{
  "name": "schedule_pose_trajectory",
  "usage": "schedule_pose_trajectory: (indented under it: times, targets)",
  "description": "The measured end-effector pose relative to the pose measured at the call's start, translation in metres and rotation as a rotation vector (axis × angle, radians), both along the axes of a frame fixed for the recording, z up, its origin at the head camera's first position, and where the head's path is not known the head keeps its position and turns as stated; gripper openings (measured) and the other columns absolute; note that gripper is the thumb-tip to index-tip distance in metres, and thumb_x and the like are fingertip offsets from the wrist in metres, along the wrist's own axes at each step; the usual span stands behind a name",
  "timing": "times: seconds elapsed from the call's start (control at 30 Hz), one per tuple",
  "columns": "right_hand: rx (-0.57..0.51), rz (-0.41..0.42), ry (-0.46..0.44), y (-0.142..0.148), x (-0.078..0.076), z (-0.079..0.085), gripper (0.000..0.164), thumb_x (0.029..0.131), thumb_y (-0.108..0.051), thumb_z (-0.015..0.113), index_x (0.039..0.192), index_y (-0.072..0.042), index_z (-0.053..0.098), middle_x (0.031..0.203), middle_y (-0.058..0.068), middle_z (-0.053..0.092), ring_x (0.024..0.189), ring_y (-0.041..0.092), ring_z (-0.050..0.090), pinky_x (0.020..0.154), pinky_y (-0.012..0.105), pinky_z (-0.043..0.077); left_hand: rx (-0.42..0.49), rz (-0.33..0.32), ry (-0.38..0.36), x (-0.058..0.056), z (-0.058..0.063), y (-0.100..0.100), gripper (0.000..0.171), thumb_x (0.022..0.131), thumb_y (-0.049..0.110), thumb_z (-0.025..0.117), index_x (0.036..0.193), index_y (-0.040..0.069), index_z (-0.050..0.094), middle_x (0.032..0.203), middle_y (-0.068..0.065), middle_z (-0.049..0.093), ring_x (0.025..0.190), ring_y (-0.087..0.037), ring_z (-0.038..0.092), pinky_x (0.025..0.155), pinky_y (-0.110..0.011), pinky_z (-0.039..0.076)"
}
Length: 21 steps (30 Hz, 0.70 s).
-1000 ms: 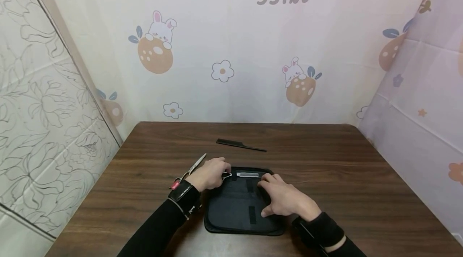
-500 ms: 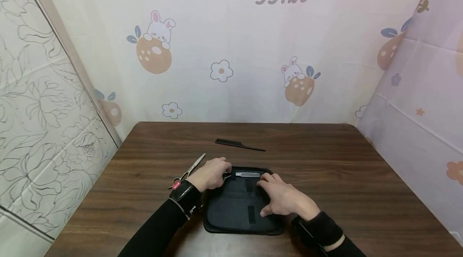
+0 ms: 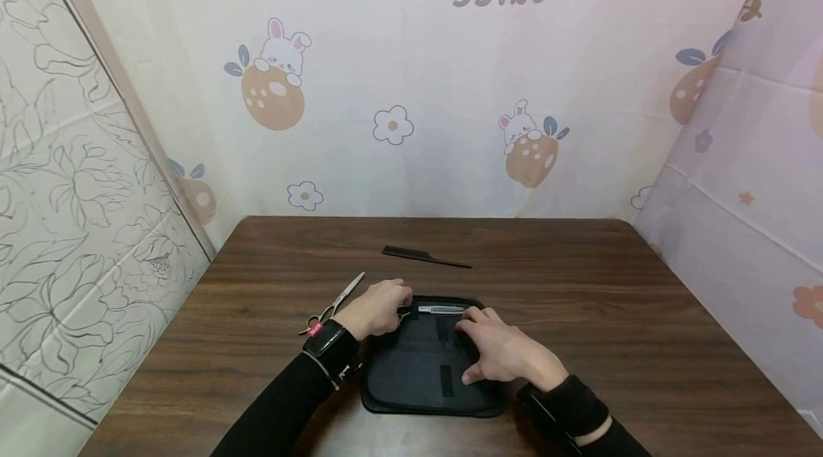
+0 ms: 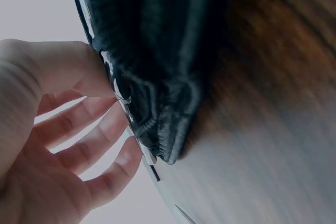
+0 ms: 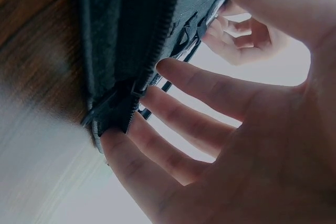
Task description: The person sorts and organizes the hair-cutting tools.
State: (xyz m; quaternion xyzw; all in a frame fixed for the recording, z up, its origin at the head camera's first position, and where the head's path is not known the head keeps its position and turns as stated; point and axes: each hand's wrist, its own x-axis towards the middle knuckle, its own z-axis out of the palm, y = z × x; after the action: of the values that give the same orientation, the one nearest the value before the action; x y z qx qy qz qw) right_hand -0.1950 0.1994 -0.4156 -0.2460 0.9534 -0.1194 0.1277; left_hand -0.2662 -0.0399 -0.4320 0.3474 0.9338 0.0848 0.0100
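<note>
A black zippered case lies on the table in front of me. Near its far edge, silver scissors lie across it, passing under a black strap. My left hand pinches the scissors' handle end at the case's far left corner; in the left wrist view, thumb and fingers meet beside a metal ring. My right hand rests on the case's right side, fingers spread and fairly straight. The right wrist view shows its fingertips touching the zippered edge. Part of the scissors' handle is hidden by my left hand.
Another pair of scissors with a red tag lies left of the case, partly behind my left wrist. A black tail comb lies farther back. The wooden table ends at a patterned curtain.
Both hands stay almost in place at the case. The view has shifted very slightly; the comb and the scissors on the table lie as before.
</note>
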Motion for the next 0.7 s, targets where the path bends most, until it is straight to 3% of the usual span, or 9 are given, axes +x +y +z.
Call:
schedule_pose_trajectory:
  times: [0.7]
  targets:
    - [-0.001, 0.021, 0.003, 0.0015, -0.0001, 0.0001, 0.071, 0.066, -0.044, 0.078, 0.124, -0.014, 0.051, 0.128, 0.004, 0.038, 0.115, 0.025, 0.034, 0.074, 0.052, 0.042, 0.049, -0.024, 0.016, 0.0013, 0.0011, 0.0051, 0.022, 0.075, 0.002, 0.063, 0.095, 0.012, 0.057, 0.09, 0.001, 0.053, 0.082, -0.014, 0.05, 0.071, -0.028, 0.043]
